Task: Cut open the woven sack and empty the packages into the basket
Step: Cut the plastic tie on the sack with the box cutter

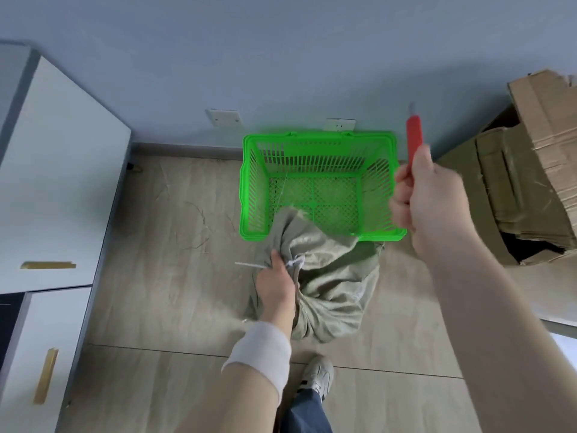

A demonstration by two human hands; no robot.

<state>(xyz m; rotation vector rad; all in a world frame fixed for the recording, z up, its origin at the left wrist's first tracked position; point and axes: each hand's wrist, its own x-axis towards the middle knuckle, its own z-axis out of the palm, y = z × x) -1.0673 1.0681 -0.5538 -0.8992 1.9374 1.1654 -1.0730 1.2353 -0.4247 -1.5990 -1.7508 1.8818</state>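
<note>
A pale wristband (261, 350) circles the left forearm nearest the lens, with a grey shoe (318, 375) and a blue trouser leg just to its right. White cabinets (59, 182) with gold handles stand at the left on a pale wood-look floor (168, 295) strewn with loose fibres (199, 226). Behind runs a blue-grey wall (281, 57) with two sockets (223, 117) low down. A green basket (318, 135) sits on the floor against the wall, and flattened cardboard (530, 182) is stacked at the right. The woven sack (334, 282) lies on the floor, touching the basket's near side, its neck draped over the rim. The left hand (276, 287) reaches down and grips the bunched neck beside a white tie (295, 262). The right hand (429, 198), raised beside the basket, is fisted round a red cutter (414, 135), blade pointing up.
</note>
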